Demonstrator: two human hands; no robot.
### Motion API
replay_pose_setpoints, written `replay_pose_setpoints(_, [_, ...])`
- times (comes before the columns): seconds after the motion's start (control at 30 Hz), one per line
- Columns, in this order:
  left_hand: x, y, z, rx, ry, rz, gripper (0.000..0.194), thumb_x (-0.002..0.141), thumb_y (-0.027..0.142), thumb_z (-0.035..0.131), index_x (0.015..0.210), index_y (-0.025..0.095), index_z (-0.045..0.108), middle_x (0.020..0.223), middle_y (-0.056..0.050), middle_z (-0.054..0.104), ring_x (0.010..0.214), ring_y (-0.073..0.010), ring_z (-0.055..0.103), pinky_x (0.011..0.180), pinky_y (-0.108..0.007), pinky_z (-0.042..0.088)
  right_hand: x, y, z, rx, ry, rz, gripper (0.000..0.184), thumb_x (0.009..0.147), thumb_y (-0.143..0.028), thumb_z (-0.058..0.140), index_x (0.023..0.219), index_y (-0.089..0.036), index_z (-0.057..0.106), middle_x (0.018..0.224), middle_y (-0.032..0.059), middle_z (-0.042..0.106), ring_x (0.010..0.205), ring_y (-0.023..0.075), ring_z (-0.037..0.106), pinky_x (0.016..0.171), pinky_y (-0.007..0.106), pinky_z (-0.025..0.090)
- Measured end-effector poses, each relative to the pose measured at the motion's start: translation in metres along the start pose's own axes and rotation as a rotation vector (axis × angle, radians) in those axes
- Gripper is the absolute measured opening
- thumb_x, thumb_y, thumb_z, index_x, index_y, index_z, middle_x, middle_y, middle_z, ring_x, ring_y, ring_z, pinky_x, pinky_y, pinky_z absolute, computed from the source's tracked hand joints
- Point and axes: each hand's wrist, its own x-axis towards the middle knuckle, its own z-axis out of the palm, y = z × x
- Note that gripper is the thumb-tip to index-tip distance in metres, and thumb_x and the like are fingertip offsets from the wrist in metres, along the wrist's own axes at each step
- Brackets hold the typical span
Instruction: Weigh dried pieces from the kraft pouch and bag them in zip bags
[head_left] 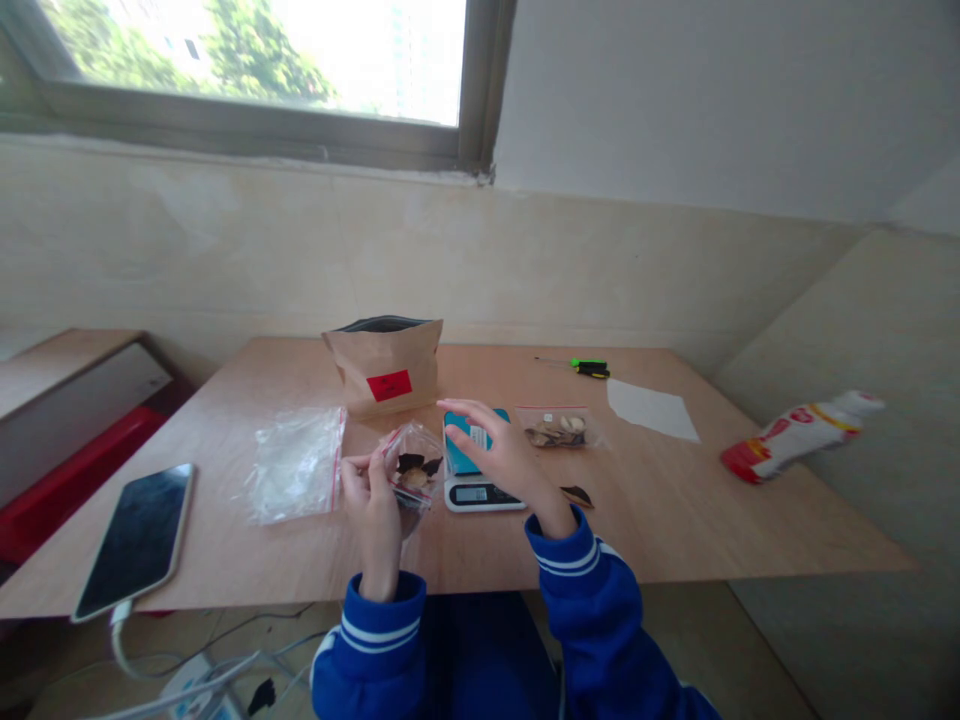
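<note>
My left hand (369, 500) is closed on the edge of a small clear zip bag (416, 470) with dark and pale dried slices inside. My right hand (499, 450) is raised over the digital scale (486, 497), its fingers apart and nothing in them. The scale has a teal top and a small display at its front, and my right hand hides part of it. Behind the bag stands an open brown paper pouch (390, 370) with a red label. Right of the scale lies a filled zip bag (557, 430) of dried slices. One loose dark slice (577, 496) rests near my right wrist.
A stack of clear zip bags (296, 465) lies left of my left hand. Further left is a tablet (139, 540) with a cable. Screwdrivers (589, 367), white paper (652, 408) and a tilted red-and-white bottle (799, 435) are on the right.
</note>
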Motion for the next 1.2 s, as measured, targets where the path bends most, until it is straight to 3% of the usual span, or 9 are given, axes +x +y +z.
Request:
replay_pose_setpoints(0.17, [-0.003,0.018,-0.002,-0.241,-0.183,-0.199,0.023,0.078,0.035,0.062,0.073,0.02,0.045,0.077,0.0,0.069,0.081,-0.0221,0.071,0.077,-0.038,0.054,-0.012,0.025,-0.003,0.09,0.022,0.096,0.035,0.095,-0.037,0.047,0.126,-0.026,0.059,0.132,0.0059,0.059,0.123,0.0187,0.054,0.101,0.036,0.045])
replay_pose_setpoints(0.3, [-0.007,0.035,-0.005,-0.439,-0.461,-0.402,0.027,0.075,0.032,0.066,0.068,0.019,0.044,0.108,-0.009,0.071,0.102,-0.0297,0.068,0.087,-0.047,0.053,-0.025,0.029,0.0,0.24,-0.032,0.16,0.039,0.092,-0.044,0.052,0.128,-0.028,0.057,0.137,0.0048,0.056,0.127,0.02,0.051,0.106,0.037,0.041])
replay_pose_setpoints(0.43, [-0.012,0.043,-0.004,-0.453,-0.569,-0.438,0.018,0.076,0.033,0.067,0.073,0.018,0.058,0.123,-0.011,0.066,0.114,-0.0305,0.062,0.098,-0.047,0.048,-0.037,0.027,0.006,0.313,-0.027,0.149,0.033,0.087,-0.047,0.06,0.112,-0.026,0.064,0.125,0.0052,0.064,0.121,0.0214,0.055,0.107,0.04,0.039])
replay_pose_setpoints(0.57, [-0.016,0.045,-0.002,-0.364,-0.604,-0.413,0.027,0.077,0.04,0.065,0.088,0.015,0.069,0.119,-0.014,0.068,0.114,-0.0309,0.062,0.101,-0.045,0.046,-0.048,0.025,0.015,0.308,0.225,0.163,0.024,0.08,-0.046,0.069,0.084,-0.022,0.065,0.1,0.0047,0.072,0.113,0.0237,0.06,0.103,0.04,0.042])
replay_pose_setpoints(0.63, [-0.016,0.043,-0.004,-0.315,-0.633,-0.4,0.038,0.08,0.048,0.059,0.092,0.014,0.071,0.121,-0.016,0.067,0.115,-0.0312,0.061,0.099,-0.044,0.048,-0.052,0.022,0.017,0.34,0.364,0.235,0.027,0.078,-0.047,0.07,0.078,-0.021,0.063,0.084,0.0031,0.071,0.088,0.0218,0.067,0.083,0.036,0.052])
replay_pose_setpoints(0.73, [-0.013,0.034,-0.008,-0.323,-0.706,-0.434,0.061,0.085,0.065,0.042,0.109,0.015,0.069,0.127,-0.017,0.063,0.117,-0.0319,0.06,0.095,-0.047,0.049,-0.054,0.019,0.018,0.364,0.612,0.297,0.031,0.076,-0.049,0.07,0.074,-0.02,0.059,0.065,-0.0002,0.066,0.06,0.0167,0.063,0.06,0.029,0.051])
replay_pose_setpoints(0.87, [-0.012,0.018,-0.011,-0.293,-0.764,-0.358,0.07,0.076,0.074,0.049,0.111,0.016,0.067,0.123,-0.018,0.065,0.113,-0.0318,0.062,0.089,-0.044,0.052,-0.056,0.021,0.017,0.371,0.898,0.318,0.032,0.076,-0.049,0.07,0.079,-0.019,0.058,0.064,0.0005,0.067,0.061,0.0167,0.063,0.062,0.029,0.051])
replay_pose_setpoints(0.97, [-0.018,0.011,-0.007,-0.126,-0.687,-0.165,0.046,0.077,0.057,0.064,0.1,0.017,0.068,0.115,-0.014,0.069,0.104,-0.0252,0.066,0.086,-0.036,0.052,-0.061,0.024,0.018,0.435,0.854,0.336,0.032,0.078,-0.048,0.068,0.087,-0.019,0.06,0.077,0.0036,0.071,0.072,0.019,0.067,0.071,0.032,0.052])
replay_pose_setpoints(1.2, [-0.029,0.014,-0.001,0.106,-0.267,0.147,0.031,0.088,0.047,0.054,0.082,0.018,0.064,0.077,-0.003,0.069,0.071,-0.0148,0.064,0.066,-0.025,0.05,-0.07,0.021,0.018,0.41,0.585,0.311,0.022,0.085,-0.041,0.062,0.085,-0.02,0.066,0.084,0.0037,0.072,0.084,0.0201,0.067,0.081,0.033,0.05])
